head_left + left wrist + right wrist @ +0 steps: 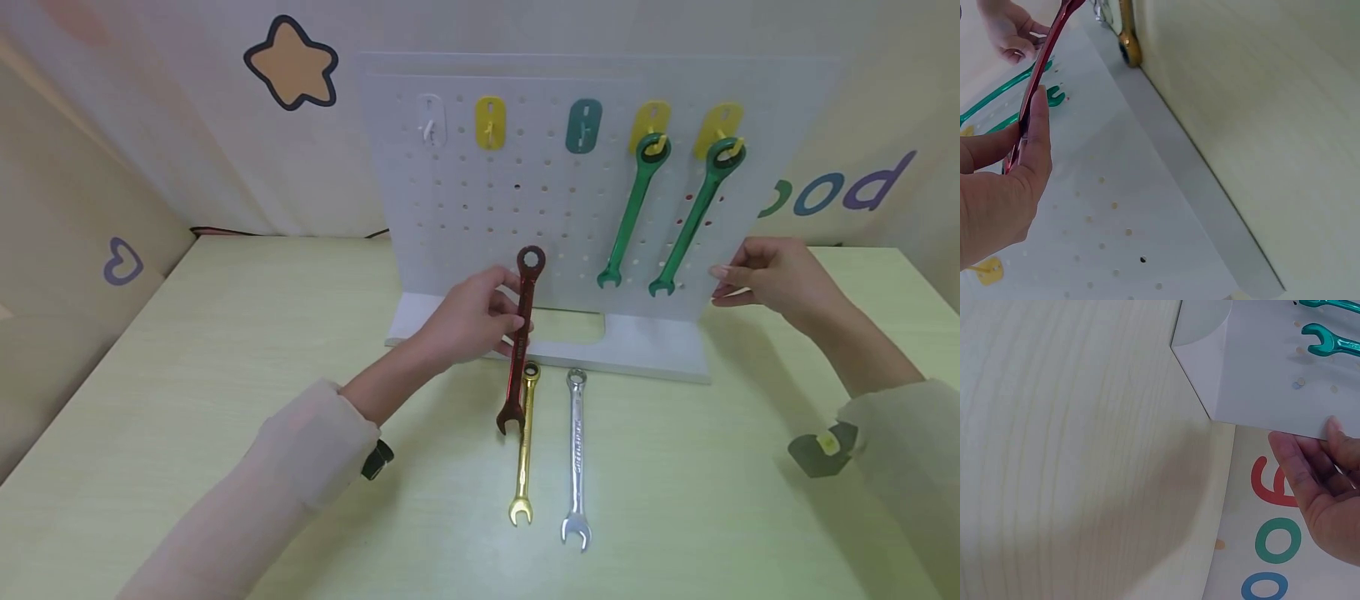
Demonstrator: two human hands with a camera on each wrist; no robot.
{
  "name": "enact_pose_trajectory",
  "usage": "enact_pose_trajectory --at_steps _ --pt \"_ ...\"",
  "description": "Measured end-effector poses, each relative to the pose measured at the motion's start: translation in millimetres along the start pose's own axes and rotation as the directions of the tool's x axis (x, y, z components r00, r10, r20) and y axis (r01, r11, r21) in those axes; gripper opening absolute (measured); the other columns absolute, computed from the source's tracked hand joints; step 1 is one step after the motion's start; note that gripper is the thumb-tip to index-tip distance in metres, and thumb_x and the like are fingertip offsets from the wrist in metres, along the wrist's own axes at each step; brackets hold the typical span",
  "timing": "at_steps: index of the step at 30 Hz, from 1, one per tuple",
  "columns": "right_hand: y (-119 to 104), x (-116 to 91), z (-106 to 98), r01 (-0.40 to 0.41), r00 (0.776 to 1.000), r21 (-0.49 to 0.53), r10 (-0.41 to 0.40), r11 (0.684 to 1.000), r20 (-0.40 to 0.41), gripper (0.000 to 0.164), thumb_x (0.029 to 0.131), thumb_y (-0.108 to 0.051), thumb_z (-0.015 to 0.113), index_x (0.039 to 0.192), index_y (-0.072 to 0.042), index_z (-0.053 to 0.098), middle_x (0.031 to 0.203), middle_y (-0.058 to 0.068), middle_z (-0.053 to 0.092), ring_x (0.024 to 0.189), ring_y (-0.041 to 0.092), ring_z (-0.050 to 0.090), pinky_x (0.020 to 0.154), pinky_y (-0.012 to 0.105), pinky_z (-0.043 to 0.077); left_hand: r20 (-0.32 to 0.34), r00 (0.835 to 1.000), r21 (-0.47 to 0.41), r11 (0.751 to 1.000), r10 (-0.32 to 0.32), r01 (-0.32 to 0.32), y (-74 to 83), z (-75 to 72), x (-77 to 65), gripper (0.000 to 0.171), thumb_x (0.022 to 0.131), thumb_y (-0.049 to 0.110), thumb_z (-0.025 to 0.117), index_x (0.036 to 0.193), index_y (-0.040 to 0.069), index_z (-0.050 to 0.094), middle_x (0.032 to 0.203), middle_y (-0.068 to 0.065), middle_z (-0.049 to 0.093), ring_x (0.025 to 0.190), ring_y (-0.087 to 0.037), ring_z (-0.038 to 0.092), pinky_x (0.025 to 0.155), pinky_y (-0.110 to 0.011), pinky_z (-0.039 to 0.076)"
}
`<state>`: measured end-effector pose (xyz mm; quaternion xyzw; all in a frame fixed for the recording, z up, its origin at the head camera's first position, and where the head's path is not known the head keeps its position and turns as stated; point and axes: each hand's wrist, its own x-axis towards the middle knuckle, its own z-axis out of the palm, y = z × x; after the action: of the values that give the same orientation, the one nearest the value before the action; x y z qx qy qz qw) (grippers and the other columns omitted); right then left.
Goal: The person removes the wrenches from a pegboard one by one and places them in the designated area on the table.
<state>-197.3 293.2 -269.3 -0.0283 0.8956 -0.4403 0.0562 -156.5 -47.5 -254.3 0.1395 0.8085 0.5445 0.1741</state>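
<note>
My left hand [476, 317] pinches a dark red combination wrench [521, 342] by the middle of its shaft, ring end up, in front of a white pegboard [465, 200]. At the board's right edge, my right hand [772, 275] holds that edge between thumb and fingers, as the right wrist view shows. Two green wrenches hang by their ring ends: one [630, 217] on a yellow hook [649, 117], the other [693, 221] on the rightmost yellow hook [723, 121]. On the table lie a gold wrench [527, 450], partly behind the red one, and a silver wrench [577, 454].
A white hook [431, 121], a yellow hook [491, 123] and a teal hook [584, 127] on the board bear nothing. The board stands on a white base [652, 342] with a cutout, on a pale wooden table [247, 350]. Behind is a decorated wall [187, 125].
</note>
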Motion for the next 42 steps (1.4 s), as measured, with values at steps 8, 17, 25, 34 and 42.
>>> enact_pose_trajectory --at_steps 8,17,25,34,42 --pt "0.6 0.0 -0.6 0.012 1.000 0.017 -0.012 1.000 -0.001 0.030 0.091 -0.015 0.056 0.104 0.011 0.051 0.082 -0.001 0.065 0.072 0.013 0.065 0.070 0.035 0.055 0.000 0.998 -0.008 0.998 -0.056 0.056 -14.0 -3.2 -6.0 0.026 0.088 -0.010 0.051 0.112 -0.002 0.044 0.089 -0.021 0.063 0.074 -0.025 0.065 0.066 -0.036 0.056" --pt "1.9 0.1 -0.3 0.010 1.000 0.021 -0.010 1.000 -0.004 0.029 0.091 -0.015 0.056 0.103 0.011 0.052 0.082 -0.001 0.065 0.071 0.013 0.065 0.070 0.036 0.055 0.018 0.993 -0.023 0.993 -0.120 0.120 -21.8 -4.5 -13.2 0.024 0.088 -0.010 0.051 0.109 -0.002 0.044 0.088 -0.019 0.061 0.074 -0.025 0.065 0.066 -0.036 0.056" --pt "0.8 -0.4 -0.5 0.010 1.000 0.018 -0.010 1.000 0.002 0.028 0.091 -0.014 0.056 0.102 0.011 0.052 0.081 0.001 0.065 0.071 0.014 0.065 0.070 0.035 0.055 0.032 0.983 -0.050 0.982 -0.180 0.181 -28.9 -4.4 -17.5 0.024 0.086 -0.011 0.052 0.108 -0.003 0.045 0.089 -0.018 0.054 0.072 -0.025 0.064 0.065 -0.036 0.056" --pt "0.5 -1.3 -0.2 -0.004 1.000 0.019 0.004 1.000 0.006 0.028 0.091 -0.015 0.056 0.102 0.010 0.052 0.082 0.000 0.065 0.072 0.013 0.065 0.071 0.034 0.055 0.048 0.972 -0.022 0.973 -0.228 0.229 -37.4 -5.0 -26.1 0.025 0.086 -0.010 0.054 0.109 -0.004 0.045 0.089 -0.017 0.056 0.065 -0.019 0.059 0.066 -0.033 0.056" --pt "0.1 -1.8 0.0 -0.010 1.000 0.012 0.010 1.000 0.005 0.028 0.091 -0.015 0.056 0.102 0.010 0.051 0.082 0.000 0.065 0.072 0.013 0.065 0.071 0.034 0.055 0.070 0.962 0.011 0.965 -0.263 0.263 -47.3 -0.5 -32.1 0.026 0.084 -0.009 0.057 0.107 -0.004 0.046 0.081 -0.014 0.055 0.056 -0.016 0.057 0.061 -0.030 0.055"
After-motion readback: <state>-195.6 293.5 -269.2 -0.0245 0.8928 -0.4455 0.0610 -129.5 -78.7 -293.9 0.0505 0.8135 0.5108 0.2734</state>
